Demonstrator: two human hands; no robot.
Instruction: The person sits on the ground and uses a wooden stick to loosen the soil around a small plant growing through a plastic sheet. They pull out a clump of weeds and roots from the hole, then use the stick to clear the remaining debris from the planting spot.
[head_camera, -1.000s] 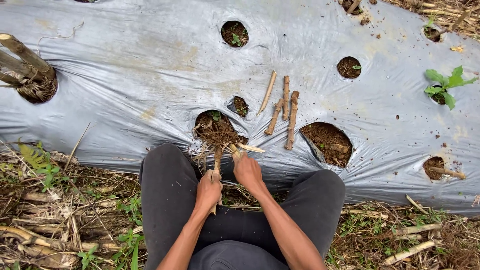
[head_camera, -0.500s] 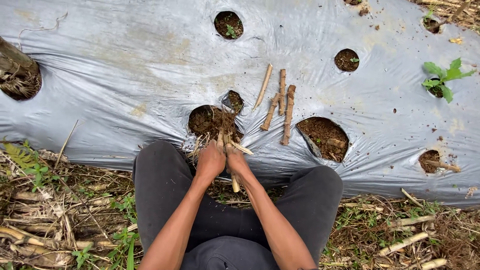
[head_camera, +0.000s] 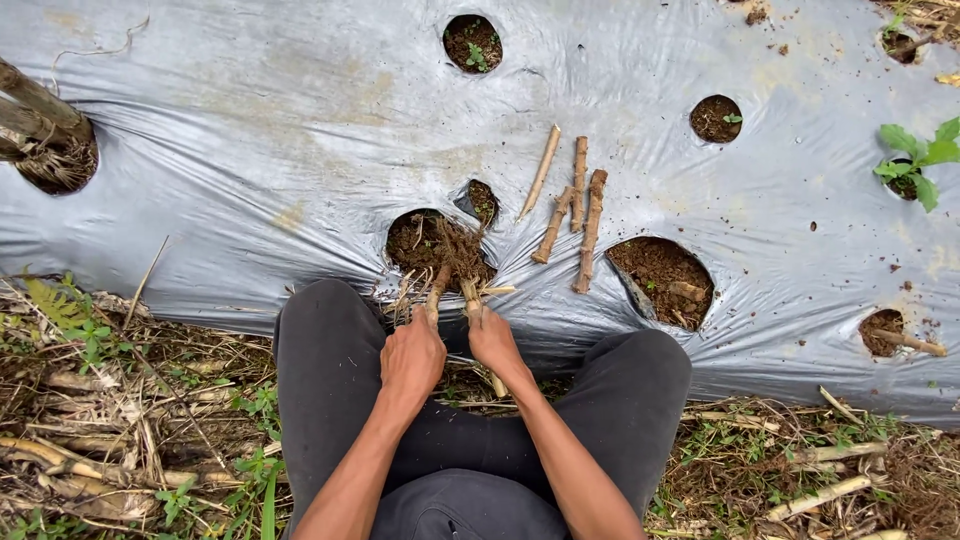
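At frame centre, the left hand (head_camera: 412, 357) and right hand (head_camera: 494, 341) are each gripping a rooted stalk (head_camera: 437, 288) closed-fisted, beside the soil hole (head_camera: 415, 240).

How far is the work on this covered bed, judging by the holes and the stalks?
Done: four cut stalk pieces lie on the grey plastic sheet. In hand: left hand and right hand each grip a rooted stalk at the near soil hole. Left: a stalk clump stands in the far-left hole.
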